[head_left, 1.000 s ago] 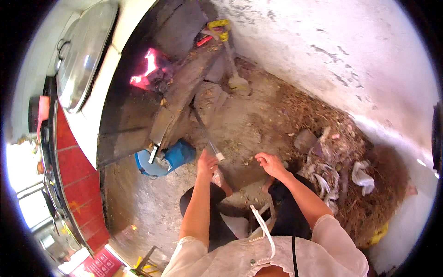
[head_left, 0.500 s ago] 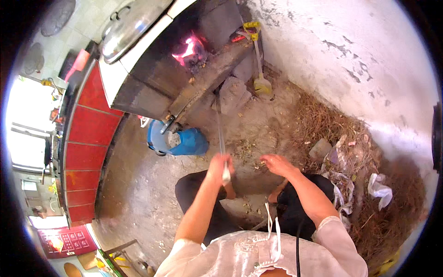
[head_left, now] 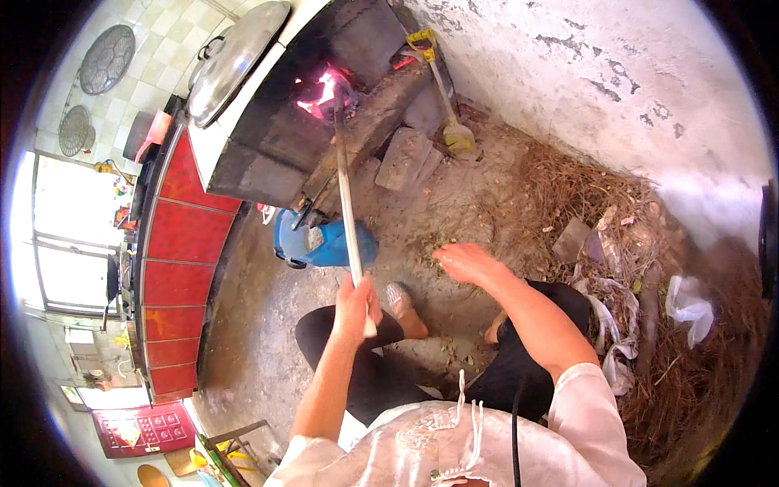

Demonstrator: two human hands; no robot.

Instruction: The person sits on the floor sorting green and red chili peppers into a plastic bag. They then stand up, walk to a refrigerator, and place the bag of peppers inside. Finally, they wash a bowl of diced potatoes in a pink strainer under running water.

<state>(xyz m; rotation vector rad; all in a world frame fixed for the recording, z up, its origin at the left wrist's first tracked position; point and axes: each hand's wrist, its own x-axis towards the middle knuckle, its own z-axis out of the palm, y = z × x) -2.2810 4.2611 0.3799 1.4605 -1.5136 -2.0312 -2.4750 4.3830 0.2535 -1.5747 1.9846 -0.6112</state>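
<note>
My left hand is wrapped round the lower part of a long pale wooden stick. The stick's darkened far end reaches up to the fire in the blackened stove opening. Over the floor to the right, my right hand holds nothing, its fingers loosely stretched and apart. Just left of the stick stands a blue cut-open plastic container with grey contents, partly behind the stick.
A yellow-handled shovel leans near the stove and white wall. Dry pine needles with plastic scraps lie right. A stone block sits before the stove ledge. Red cabinets line the left; a large metal lid stands above.
My left hand has swung the stick up and left, from beside the stone block to the fire. My right hand has moved slightly left and up. The head view has shifted a little.
</note>
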